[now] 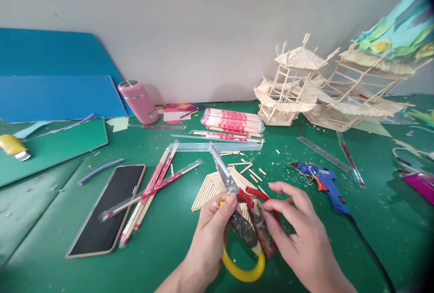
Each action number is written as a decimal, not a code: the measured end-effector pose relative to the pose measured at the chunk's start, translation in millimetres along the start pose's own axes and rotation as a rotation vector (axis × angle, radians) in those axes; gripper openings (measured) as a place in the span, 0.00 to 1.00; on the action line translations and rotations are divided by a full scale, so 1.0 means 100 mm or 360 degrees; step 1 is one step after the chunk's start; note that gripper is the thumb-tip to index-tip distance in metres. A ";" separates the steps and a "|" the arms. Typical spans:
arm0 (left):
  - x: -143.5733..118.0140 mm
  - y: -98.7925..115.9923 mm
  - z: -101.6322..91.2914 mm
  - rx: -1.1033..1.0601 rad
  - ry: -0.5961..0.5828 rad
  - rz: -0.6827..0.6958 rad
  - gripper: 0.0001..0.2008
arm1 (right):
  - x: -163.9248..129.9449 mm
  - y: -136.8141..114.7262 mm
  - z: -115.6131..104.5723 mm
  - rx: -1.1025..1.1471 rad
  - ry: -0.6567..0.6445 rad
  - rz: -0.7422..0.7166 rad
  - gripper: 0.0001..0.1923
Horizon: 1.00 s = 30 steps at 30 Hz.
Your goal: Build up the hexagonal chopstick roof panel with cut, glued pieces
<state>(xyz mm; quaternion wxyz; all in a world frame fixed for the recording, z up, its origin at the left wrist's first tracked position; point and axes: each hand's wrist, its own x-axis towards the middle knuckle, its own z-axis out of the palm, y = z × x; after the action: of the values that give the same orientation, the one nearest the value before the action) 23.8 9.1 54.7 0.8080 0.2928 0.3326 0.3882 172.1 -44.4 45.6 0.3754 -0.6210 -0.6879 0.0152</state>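
Observation:
A pair of scissors (222,168), blades pointing away from me, has one yellow handle, one red handle and dark tape wrapped round both. My left hand (212,234) grips them near the pivot, thumb on top. On the red handle's side, my right hand (298,229) has its thumb and fingertips closed on the taped handle. Beneath the scissors lies a flat panel of wooden sticks (210,189), partly hidden by my hands. Short cut stick pieces (254,175) are scattered just beyond it.
A blue glue gun (325,180) lies to the right, its cord running forward. Wrapped chopsticks (152,189) partly cover a phone (118,207) at left. Behind stand a chopstick bundle (232,121), a pink bottle (139,101) and stick-built pavilion models (288,85).

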 end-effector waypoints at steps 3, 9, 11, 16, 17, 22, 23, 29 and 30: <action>0.01 -0.03 0.00 0.0103 0.0056 0.0016 0.12 | -0.02 -0.04 -0.02 -0.0055 0.0030 -0.0008 0.04; 0.04 -0.14 -0.01 0.0239 0.0121 0.0116 0.10 | -0.09 -0.08 0.01 0.0222 -0.0141 0.0130 0.04; 0.03 -0.16 -0.01 0.0258 0.0103 0.0134 0.11 | -0.10 -0.07 0.02 0.0374 -0.0242 0.0299 0.06; 0.02 -0.17 0.03 0.0444 0.0182 0.0274 0.10 | -0.11 -0.09 0.05 0.0406 -0.0419 0.0376 0.18; 0.02 -0.17 0.04 0.0496 0.0205 0.0307 0.11 | -0.11 -0.11 0.06 0.0371 -0.0474 0.0367 0.21; 0.02 -0.18 0.12 0.0695 0.0169 0.0429 0.11 | -0.10 -0.21 0.19 0.0301 -0.0526 0.0532 0.28; 0.01 -0.18 0.14 0.0717 0.0148 0.0429 0.11 | -0.09 -0.21 0.21 0.0319 -0.0501 0.0582 0.26; -0.06 -0.12 0.05 0.0681 -0.0025 0.0166 0.13 | -0.03 -0.04 0.08 0.0434 -0.0287 0.0608 0.22; -0.07 -0.11 0.00 0.0713 -0.0009 0.0080 0.14 | -0.03 0.01 0.03 0.0461 -0.0280 0.0608 0.22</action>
<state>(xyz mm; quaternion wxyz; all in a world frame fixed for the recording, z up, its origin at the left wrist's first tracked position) 24.7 -2.4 49.0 0.7138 0.4743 0.4007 0.3239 171.6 -45.9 41.5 0.3894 -0.6757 -0.5788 0.2383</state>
